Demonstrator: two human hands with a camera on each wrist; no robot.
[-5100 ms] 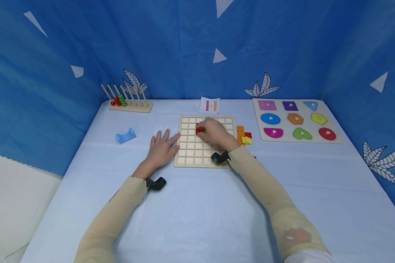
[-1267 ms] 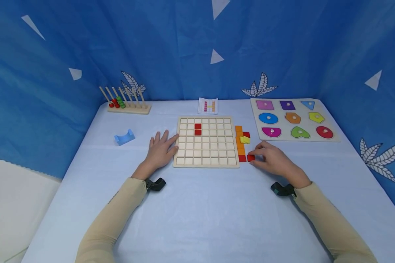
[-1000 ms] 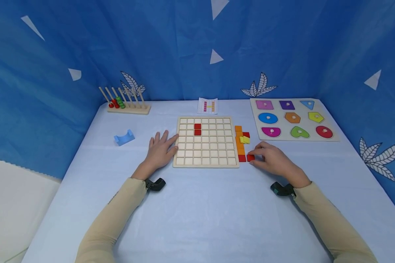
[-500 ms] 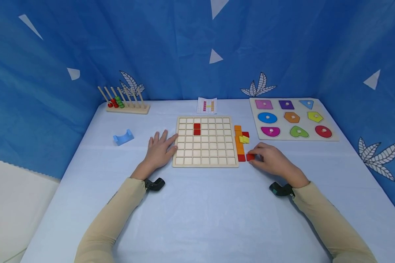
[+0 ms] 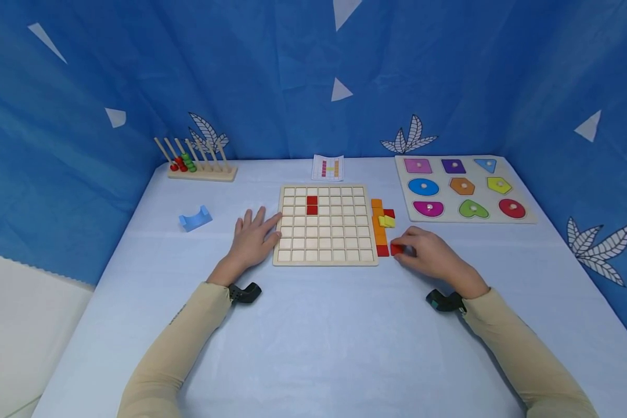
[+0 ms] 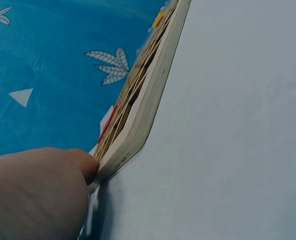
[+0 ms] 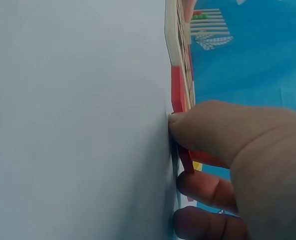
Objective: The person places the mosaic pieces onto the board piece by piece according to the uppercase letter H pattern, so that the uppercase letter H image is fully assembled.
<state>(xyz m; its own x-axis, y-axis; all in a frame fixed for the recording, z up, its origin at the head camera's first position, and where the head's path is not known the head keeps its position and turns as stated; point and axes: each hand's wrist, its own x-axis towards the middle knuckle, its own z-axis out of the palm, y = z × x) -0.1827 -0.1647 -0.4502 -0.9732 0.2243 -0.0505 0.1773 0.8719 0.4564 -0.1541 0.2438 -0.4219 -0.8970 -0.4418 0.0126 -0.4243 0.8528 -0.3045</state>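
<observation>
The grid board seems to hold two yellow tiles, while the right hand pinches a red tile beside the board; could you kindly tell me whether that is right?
Not quite: the two tiles in the grid board are red, as the head view shows. The right hand does pinch a red tile beside it.

"Where does the head camera look from?"
"Above, forward and down across the counter (image 5: 313,337)."
"And the wrist views?"
"Low, close, skimming the counter; all three share the grid board (image 5: 325,232) and blue backdrop (image 5: 271,75)."
</observation>
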